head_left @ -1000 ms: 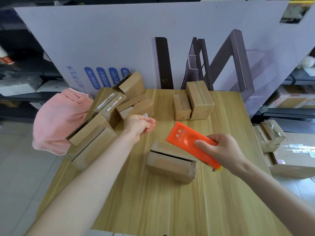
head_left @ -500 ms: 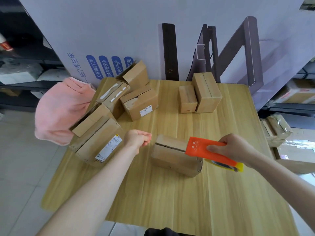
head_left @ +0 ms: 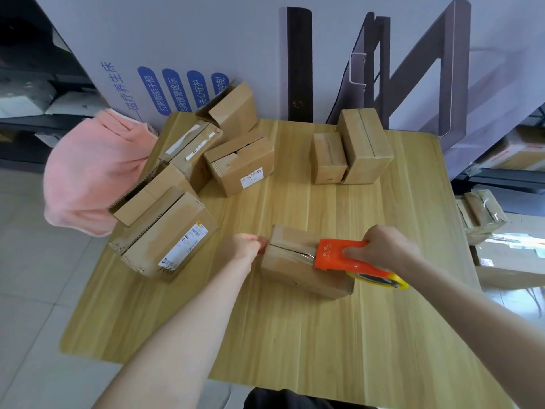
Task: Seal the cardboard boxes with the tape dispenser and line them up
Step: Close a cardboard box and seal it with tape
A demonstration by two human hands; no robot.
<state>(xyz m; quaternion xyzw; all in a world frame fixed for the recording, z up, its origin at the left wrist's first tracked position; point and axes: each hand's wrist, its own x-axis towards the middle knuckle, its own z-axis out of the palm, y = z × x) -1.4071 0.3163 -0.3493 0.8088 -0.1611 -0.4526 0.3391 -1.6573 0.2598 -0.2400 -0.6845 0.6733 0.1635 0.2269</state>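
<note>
My right hand (head_left: 383, 249) is wrapped around the orange tape dispenser (head_left: 339, 255), thumb pressed on its flat side, with the yellowish tape roll (head_left: 380, 279) hanging just below my palm. The dispenser's front edge sits on top of the cardboard box (head_left: 298, 261) that lies between my two hands, right along the seam where its flaps meet. My left hand (head_left: 244, 246) is curled into a loose fist, knuckles touching the left end of that box; it grips nothing that I can see.

Beyond my left hand, toward the far left of the wooden table (head_left: 324, 335), a heap of unsealed boxes (head_left: 188, 178) leans together, the nearest one (head_left: 168, 240) bearing a white shipping label. A pink cloth (head_left: 91, 172) hangs off the table's edge just past that heap. Beyond my right hand, well apart from it, two closed boxes (head_left: 351, 149) stand touching side by side, the right one taller. A large printed carton (head_left: 236, 39) rises behind the table's far edge.
</note>
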